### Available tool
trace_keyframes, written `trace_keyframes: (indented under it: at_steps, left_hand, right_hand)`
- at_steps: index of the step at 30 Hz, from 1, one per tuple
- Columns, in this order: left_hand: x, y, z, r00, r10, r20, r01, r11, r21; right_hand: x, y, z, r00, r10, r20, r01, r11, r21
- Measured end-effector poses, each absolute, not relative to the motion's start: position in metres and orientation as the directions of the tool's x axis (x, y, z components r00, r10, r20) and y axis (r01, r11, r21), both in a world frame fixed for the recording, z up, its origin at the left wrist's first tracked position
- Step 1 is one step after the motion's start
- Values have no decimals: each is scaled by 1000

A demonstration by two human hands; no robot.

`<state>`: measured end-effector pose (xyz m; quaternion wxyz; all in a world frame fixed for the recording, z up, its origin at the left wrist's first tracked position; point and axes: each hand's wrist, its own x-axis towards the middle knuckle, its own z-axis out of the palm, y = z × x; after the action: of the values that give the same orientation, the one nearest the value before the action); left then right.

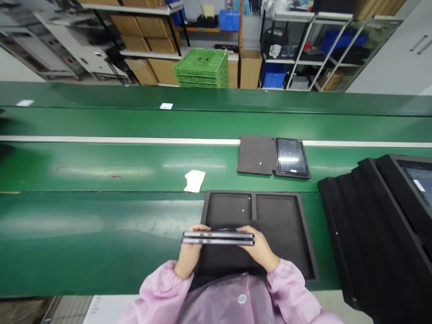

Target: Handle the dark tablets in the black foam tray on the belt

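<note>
Devices [218, 242], two, flat and thin, lie stacked, edges toward camera, above black tray [278, 216]. Left hand [189, 256] is clamped on their left end, right hand [260, 247] on the right. Beyond tray: tablet [292, 157] beside dark panel [255, 155]; paper scrap [195, 181] farther left.

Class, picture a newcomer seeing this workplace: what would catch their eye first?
Probably the two slim slabs, seen edge-on between the left hand and right hand, mostly over a black compartmented tray. Next, perhaps the stacked green crates beyond the green worktop.
</note>
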<state>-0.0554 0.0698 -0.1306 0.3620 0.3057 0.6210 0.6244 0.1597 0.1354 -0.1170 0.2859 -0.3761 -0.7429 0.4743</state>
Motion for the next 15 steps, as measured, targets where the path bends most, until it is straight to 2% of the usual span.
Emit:
trace_keyframes:
  at_steps: [3,6,8,9,12,15]
  left_hand:
    - [-44,101,-140,-611,783,-115,-62,98,993]
    - [-19,132,-149,-583,790,-188,-88,169,982]
    - [-2,145,-151,-557,805,-205,-92,186,978]
    - [5,149,-150,-534,822,-196,-90,175,980]
    - [11,153,-139,-420,899,-125,-90,96,991]
    - [-2,153,-123,-327,943,-67,-98,37,994]
  right_hand:
    - [155,122,-106,-520,852,67,415,321,-852]
    - [145,114,-85,-501,863,69,641,424,-639]
    - [138,116,-76,-476,879,28,764,428,-483]
    - [135,119,-74,-460,888,0,794,412,-446]
    - [129,130,-76,-458,888,-53,814,394,-427]
    - [127,138,-85,-494,869,-33,754,409,-514]
